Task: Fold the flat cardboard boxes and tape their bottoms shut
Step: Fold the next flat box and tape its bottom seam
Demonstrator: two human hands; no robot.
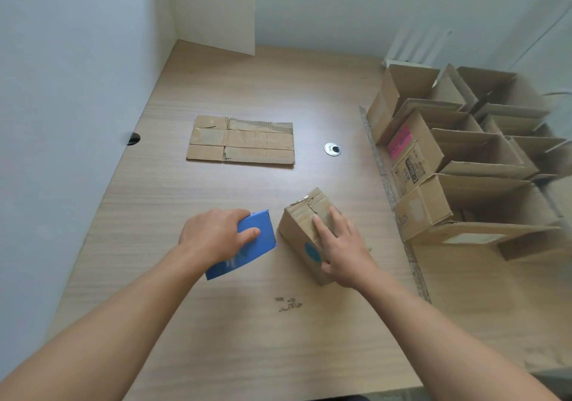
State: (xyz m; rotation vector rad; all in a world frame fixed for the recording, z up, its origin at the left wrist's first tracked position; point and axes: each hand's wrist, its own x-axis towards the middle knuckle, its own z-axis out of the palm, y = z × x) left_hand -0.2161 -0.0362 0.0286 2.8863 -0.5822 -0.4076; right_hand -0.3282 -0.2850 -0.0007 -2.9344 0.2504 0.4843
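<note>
On my feed the wood worktop (235,332) has got a flat cardboard box (241,140) upper middle, small folded box (298,233) dead centre, blue tool (266,224) just left, open boxes (418,153) crowding the right.

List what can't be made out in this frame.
Head view:
- blue tool: left hand covers much, blurred; kind unclear.
- small box seam: right hand covers it; taped or not unclear.
- flat cardboard print: too faint.
- dark bits: too small.
- open boxes: cut by right edge.
</note>
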